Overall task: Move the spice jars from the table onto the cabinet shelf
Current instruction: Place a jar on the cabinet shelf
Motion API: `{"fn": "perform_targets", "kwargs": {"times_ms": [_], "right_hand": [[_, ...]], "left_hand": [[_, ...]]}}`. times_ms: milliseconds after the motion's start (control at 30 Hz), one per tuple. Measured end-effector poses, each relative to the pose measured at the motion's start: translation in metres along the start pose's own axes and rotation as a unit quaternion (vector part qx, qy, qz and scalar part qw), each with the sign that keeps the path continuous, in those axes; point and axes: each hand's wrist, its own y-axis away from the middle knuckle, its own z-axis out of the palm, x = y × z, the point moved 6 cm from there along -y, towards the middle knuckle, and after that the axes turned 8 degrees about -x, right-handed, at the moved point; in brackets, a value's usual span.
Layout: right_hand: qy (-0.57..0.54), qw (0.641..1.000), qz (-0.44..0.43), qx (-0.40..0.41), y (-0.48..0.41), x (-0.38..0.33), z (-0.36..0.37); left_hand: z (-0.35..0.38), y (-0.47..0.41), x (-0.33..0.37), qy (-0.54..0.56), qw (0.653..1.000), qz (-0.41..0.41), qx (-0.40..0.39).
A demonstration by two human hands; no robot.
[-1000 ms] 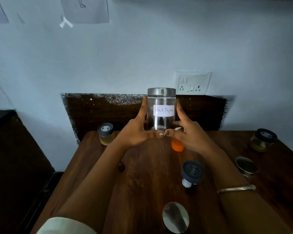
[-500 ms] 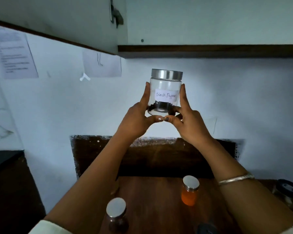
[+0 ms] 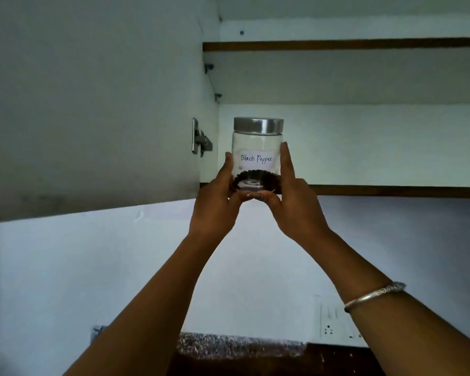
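- Metal hinge [image 3: 200, 138], left of centre.
- White wall socket [image 3: 337, 320], lower right.
- Dark speckled strip [image 3: 239, 346] along the bottom edge, centre.
- Pale wall [image 3: 65, 267] across the lower half.

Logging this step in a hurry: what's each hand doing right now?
Left hand: holds the Black Pepper jar, fingers on its left side, thumb under the base.
Right hand: holds the same jar from its right side.

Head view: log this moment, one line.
held: clear glass Black Pepper jar, steel lid | by: left hand, right hand | at: wooden-edged cabinet shelf
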Motion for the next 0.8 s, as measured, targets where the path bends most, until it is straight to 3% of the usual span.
{"fn": "perform_targets", "kwargs": {"times_ms": [167, 300, 433, 633, 800], "right_hand": [[-0.027, 0.999, 0.029, 0.015, -0.025, 0.018, 0.017], [0.066, 0.995, 0.071, 0.006, -0.037, 0.03, 0.029], [0.142, 0.985, 0.098, 0.022, -0.043, 0.033, 0.037], [0.138, 0.982, 0.13, 0.02, -0.05, 0.035, 0.043], [0.175, 0.976, 0.13, 0.003, -0.052, 0.033, 0.048]], "left_hand": [[-0.002, -0.024, -0.015, 0.002, 0.999, -0.003, 0.045], [0.003, -0.035, -0.03, 0.0, 0.999, -0.027, 0.046], [0.01, -0.039, -0.036, -0.096, 0.993, -0.026, 0.06], [0.012, -0.039, -0.029, -0.18, 0.978, -0.019, 0.108], [0.019, -0.039, -0.032, -0.228, 0.969, -0.022, 0.091]]}}
